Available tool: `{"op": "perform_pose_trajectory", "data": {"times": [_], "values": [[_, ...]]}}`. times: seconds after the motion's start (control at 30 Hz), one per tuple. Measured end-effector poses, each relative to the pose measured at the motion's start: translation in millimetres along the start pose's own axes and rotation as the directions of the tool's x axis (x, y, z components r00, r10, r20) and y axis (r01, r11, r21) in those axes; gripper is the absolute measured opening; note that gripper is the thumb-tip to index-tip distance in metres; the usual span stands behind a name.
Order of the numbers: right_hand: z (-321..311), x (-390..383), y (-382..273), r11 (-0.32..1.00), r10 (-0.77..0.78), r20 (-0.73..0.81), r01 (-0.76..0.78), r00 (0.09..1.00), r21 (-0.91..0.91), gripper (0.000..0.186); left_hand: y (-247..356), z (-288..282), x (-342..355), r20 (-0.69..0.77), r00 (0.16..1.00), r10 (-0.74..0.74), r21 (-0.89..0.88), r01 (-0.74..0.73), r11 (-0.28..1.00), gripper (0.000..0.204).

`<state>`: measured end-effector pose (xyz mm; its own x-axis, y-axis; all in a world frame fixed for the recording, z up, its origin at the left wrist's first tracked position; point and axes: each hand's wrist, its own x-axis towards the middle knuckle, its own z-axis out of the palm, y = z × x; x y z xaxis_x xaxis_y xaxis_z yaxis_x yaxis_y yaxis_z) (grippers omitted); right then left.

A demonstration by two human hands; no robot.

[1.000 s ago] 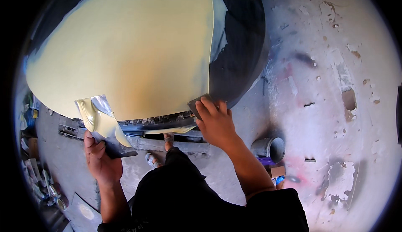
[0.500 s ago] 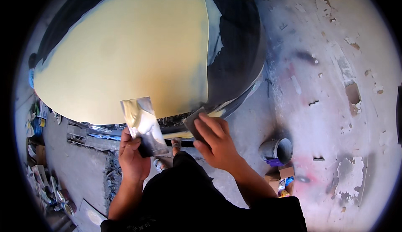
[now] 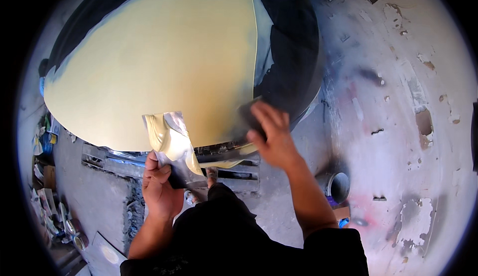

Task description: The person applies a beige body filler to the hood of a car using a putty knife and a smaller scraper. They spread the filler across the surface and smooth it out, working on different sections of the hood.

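My left hand (image 3: 162, 189) is closed round the lower end of a shiny metal putty board (image 3: 191, 176). Pale yellow putty (image 3: 169, 139) is smeared over the board's upper part. In my right hand (image 3: 279, 139) is a dark flat spreader (image 3: 249, 114), partly hidden by the fingers and blurred. It is at the right front corner of a car hood (image 3: 164, 62), which has a smooth pale yellow coat. I cannot tell whether the spreader touches the surface. The board is just over the hood's front edge.
Dark bodywork (image 3: 294, 42) surrounds the hood. A grey bucket (image 3: 338, 186) stands on the floor to the right, by a cardboard box (image 3: 341, 212). Assorted cans and rubbish (image 3: 67, 226) lie at the left. The wall (image 3: 398, 141) on the right has peeling patches.
My right hand and the spreader have moved up and right, away from the putty board to the hood's corner. The putty on the board now lies differently, with bare metal at its top right.
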<state>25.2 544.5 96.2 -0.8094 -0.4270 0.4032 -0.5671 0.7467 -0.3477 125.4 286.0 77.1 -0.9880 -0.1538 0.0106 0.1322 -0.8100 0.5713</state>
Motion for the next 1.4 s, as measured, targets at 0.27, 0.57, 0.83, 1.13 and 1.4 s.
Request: {"op": "perform_pose_trajectory", "data": {"times": [0.27, 0.57, 0.83, 1.13, 1.4], "values": [[3, 102, 71, 0.832, 0.465, 0.164, -0.366, 0.87, -0.417, 0.048, 5, -16, 5, -0.11, 0.994, -0.013, -0.009, 0.012, 1.0, 0.042], [32, 25, -24, 0.91, 0.237, 0.241, -0.129, 0.941, -0.394, 0.046, 6, -28, 4, -0.12, 0.993, 0.021, 0.013, -0.019, 1.0, 0.045], [67, -56, -39, 0.922, 0.231, 0.214, -0.143, 0.949, -0.361, 0.056, 3, -39, 3, -0.072, 0.997, -0.017, 0.001, 0.018, 1.0, 0.041], [23, -31, -18, 0.871, 0.307, 0.054, -0.258, 0.95, -0.417, 0.05, 8, -32, 1, -0.072, 0.997, -0.015, 0.037, 0.017, 0.999, 0.043], [21, 27, 39, 0.902, 0.318, 0.215, -0.225, 0.923, -0.368, 0.043, 9, -30, -9, -0.099, 0.995, -0.017, 0.05, 0.022, 0.998, 0.043]]}}
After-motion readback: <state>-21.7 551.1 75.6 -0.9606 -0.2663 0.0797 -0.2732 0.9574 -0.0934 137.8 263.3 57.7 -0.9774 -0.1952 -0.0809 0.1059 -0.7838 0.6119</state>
